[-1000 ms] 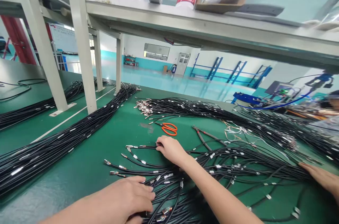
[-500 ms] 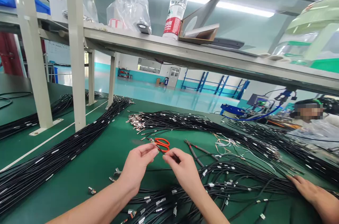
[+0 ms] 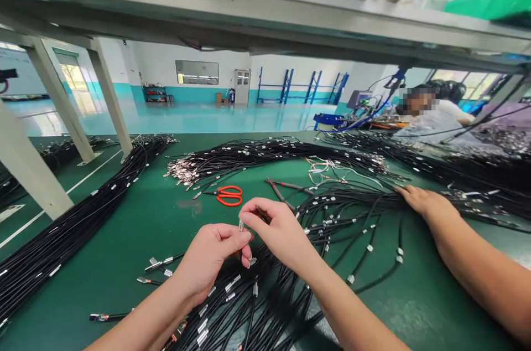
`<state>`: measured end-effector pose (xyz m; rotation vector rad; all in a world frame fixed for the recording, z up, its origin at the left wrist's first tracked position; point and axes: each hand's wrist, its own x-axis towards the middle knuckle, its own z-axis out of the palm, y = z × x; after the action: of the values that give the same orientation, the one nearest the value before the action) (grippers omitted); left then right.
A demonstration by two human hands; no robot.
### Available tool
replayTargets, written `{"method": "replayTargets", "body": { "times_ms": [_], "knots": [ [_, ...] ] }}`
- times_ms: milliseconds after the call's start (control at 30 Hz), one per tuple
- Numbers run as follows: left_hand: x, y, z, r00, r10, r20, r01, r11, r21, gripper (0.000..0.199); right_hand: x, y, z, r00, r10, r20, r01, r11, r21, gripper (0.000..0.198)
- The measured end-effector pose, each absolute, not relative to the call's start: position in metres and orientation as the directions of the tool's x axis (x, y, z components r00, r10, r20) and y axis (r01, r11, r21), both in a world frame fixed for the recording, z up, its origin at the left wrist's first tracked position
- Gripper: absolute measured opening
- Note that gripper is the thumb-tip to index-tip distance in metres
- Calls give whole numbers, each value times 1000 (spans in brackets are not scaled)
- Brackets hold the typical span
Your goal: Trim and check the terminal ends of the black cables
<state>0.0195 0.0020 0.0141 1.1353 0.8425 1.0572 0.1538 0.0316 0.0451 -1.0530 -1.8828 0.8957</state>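
Observation:
In front of me my left hand (image 3: pixel 215 254) pinches a thin black cable, its thumb and fingertips closed just below a small silvery metal terminal (image 3: pixel 241 225). The thumb and forefinger of my right hand (image 3: pixel 276 229) close at the top of that terminal, partly hiding it. Under both hands spreads a loose bundle of black cables (image 3: pixel 253 306) with metal terminals on their ends. Red-handled scissors (image 3: pixel 229 195) lie on the green table just beyond my hands. Pliers (image 3: pixel 279 191) with dark grips rest to their right, the handles partly behind cables.
Another person's hand (image 3: pixel 418 200) lies on the cables at the right. A long cable bundle (image 3: pixel 265 151) crosses the table (image 3: pixel 141 218) farther back, and another bundle (image 3: pixel 91 210) runs along the left. Overhead spans a shelf (image 3: pixel 249 13); its posts (image 3: pixel 112 99) stand at the left.
The view has swung down and to the right. My hands have come together at the terminal, where before a small gap lay between them. The other person's hand stays on the cables.

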Motion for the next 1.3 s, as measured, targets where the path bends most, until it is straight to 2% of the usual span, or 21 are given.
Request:
{"method": "replayTargets", "body": {
  "times_ms": [433,567,633,733,900,1067,1300],
  "knots": [
    [15,2,12,293,954,-57,-255,136,957,23,155,37,38,-309,934,182,358,291,-887,14],
    [14,3,10,315,944,-102,-290,198,936,14,156,38,35,-277,938,208,345,299,-890,16],
    [13,5,10,280,953,-118,-234,187,954,14,156,37,37,-277,930,242,351,332,-876,17],
    [11,6,11,125,992,-30,-35,34,999,13,157,34,42,-308,916,256,401,369,-838,23],
    [12,5,11,-39,982,184,234,-170,957,6,159,32,45,-322,933,161,492,311,-813,24],
    [13,5,8,-96,952,290,321,-247,914,7,164,36,43,-397,917,48,423,229,-877,13],
    [12,6,5,-108,945,308,335,-257,907,6,168,41,43,-470,883,4,311,169,-935,13]
  ]
}}
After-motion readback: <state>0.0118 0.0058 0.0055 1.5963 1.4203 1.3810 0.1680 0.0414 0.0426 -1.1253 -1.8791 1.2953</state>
